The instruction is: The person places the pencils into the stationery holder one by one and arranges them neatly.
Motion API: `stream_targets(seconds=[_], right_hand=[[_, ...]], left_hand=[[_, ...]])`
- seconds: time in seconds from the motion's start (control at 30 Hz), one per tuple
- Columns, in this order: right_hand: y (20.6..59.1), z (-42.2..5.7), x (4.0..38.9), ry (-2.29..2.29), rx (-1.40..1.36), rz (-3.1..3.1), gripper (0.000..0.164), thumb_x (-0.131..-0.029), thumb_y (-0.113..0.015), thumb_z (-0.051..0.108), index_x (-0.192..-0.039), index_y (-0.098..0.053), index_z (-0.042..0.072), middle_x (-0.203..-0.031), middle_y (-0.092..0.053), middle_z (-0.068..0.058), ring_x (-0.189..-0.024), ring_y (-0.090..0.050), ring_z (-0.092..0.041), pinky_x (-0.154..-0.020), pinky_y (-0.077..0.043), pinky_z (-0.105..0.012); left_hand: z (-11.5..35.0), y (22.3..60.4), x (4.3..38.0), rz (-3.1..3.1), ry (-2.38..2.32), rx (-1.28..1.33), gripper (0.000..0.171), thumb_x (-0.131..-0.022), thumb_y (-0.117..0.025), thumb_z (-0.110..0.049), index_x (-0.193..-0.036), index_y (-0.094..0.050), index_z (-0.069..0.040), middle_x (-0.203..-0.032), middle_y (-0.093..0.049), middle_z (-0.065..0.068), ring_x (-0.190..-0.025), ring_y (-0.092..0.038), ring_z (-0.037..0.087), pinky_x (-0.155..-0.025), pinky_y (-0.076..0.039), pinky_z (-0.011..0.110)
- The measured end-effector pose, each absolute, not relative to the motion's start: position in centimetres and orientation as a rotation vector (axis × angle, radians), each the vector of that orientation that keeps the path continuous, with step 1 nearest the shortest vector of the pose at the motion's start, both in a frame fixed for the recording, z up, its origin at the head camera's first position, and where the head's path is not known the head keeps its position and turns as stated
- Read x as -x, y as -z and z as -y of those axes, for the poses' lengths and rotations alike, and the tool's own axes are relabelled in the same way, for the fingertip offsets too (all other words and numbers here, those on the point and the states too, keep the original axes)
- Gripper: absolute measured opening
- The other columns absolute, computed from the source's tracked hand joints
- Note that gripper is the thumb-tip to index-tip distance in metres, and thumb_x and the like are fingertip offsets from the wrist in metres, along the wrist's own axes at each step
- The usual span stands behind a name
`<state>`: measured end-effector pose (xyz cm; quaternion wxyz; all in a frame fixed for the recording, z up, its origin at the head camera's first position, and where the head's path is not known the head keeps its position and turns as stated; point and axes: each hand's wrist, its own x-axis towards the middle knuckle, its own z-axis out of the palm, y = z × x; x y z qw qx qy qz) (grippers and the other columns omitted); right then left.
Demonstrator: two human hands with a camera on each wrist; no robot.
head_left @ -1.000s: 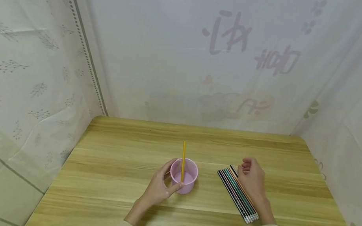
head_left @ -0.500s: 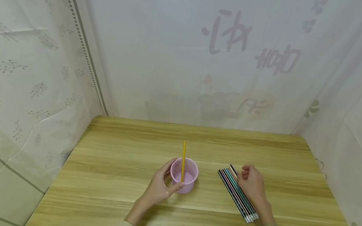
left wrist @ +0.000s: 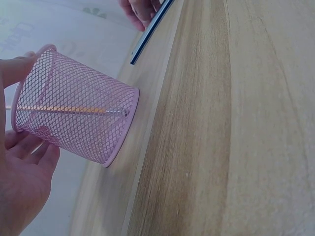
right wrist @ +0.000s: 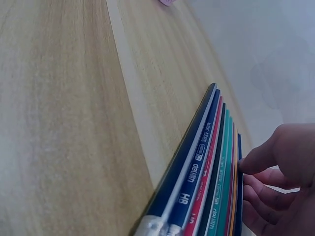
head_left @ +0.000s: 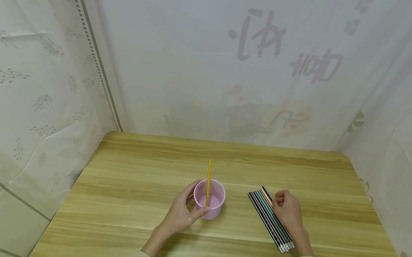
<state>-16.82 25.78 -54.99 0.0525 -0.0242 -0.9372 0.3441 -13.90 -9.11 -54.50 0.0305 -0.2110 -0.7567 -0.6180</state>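
- The left hand point(head_left: 178, 211) had its fingers point(left wrist: 25, 160) and thumb curled round a pink mesh pencil cup point(head_left: 209, 199), standing upright near the middle of the wooden worktop point(head_left: 135, 207).
- A yellow pencil point(head_left: 208, 181) stood in the cup, leaning on its rim.
- Right of centre in the frame, the right hand point(head_left: 287, 209) rested beside a row of pencils point(head_left: 270, 219) lying flat, its curled fingers point(right wrist: 263, 160) touching the nearest one; whether they pinched it, I could not tell.

Head cam high, facing down-fwd; wrist cams low, close; shared: table point(head_left: 234, 251), pencils point(right wrist: 206, 172).
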Motion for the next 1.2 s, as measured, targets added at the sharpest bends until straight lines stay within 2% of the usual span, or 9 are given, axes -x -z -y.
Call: stream_targets(seconds=[0.23,0.5,0.77,1.0,1.2], right_hand=[[55.1,-25.8,17.2,-1.039,0.123,2.878,0.016,-0.089,-0.065,0.003,-0.103,-0.065,-0.006,-0.091,-0.068,-0.019,-0.082,-0.065,-0.028,-0.071,-0.059,-0.040],[54.9,-25.9,17.4,-0.985,0.082,2.902,0.016,-0.088,-0.061,0.003,-0.101,-0.066,-0.006,-0.087,-0.068,-0.016,-0.079,-0.064,-0.027,-0.068,-0.055,-0.036],[53.2,-25.6,17.8,-1.003,0.034,2.848,0.018,-0.089,-0.058,0.000,-0.103,-0.066,-0.009,-0.087,-0.066,-0.018,-0.080,-0.062,-0.029,-0.067,-0.053,-0.035],[51.4,-25.2,18.0,-1.026,0.041,2.803,0.024,-0.093,-0.052,0.003,-0.109,-0.064,-0.011,-0.093,-0.065,-0.022,-0.085,-0.063,-0.033,-0.073,-0.055,-0.041],[50.5,-24.5,18.0,-0.995,-0.012,2.715,0.019,-0.095,-0.054,0.001,-0.106,-0.064,-0.010,-0.090,-0.064,-0.021,-0.083,-0.061,-0.033,-0.071,-0.051,-0.038]], left_hand=[[9.2,54.5,13.9,2.320,1.891,0.675,0.082,-0.085,-0.082,-0.008,-0.153,-0.037,0.000,-0.148,-0.050,0.024,-0.135,-0.052,0.043,-0.115,-0.046,0.049],[9.1,54.4,13.8,2.317,1.924,0.665,0.084,-0.083,-0.083,-0.009,-0.153,-0.036,0.001,-0.147,-0.052,0.024,-0.133,-0.054,0.042,-0.115,-0.046,0.048],[9.1,54.8,13.8,2.322,1.918,0.660,0.084,-0.084,-0.083,-0.011,-0.153,-0.037,-0.001,-0.147,-0.052,0.024,-0.134,-0.054,0.041,-0.115,-0.046,0.047],[9.1,54.5,13.9,2.320,1.933,0.647,0.085,-0.083,-0.083,-0.009,-0.153,-0.037,0.000,-0.147,-0.051,0.024,-0.134,-0.053,0.042,-0.116,-0.045,0.050],[9.1,54.4,13.8,2.332,1.931,0.640,0.085,-0.083,-0.084,-0.010,-0.153,-0.037,0.000,-0.147,-0.051,0.027,-0.135,-0.053,0.042,-0.116,-0.044,0.050]])
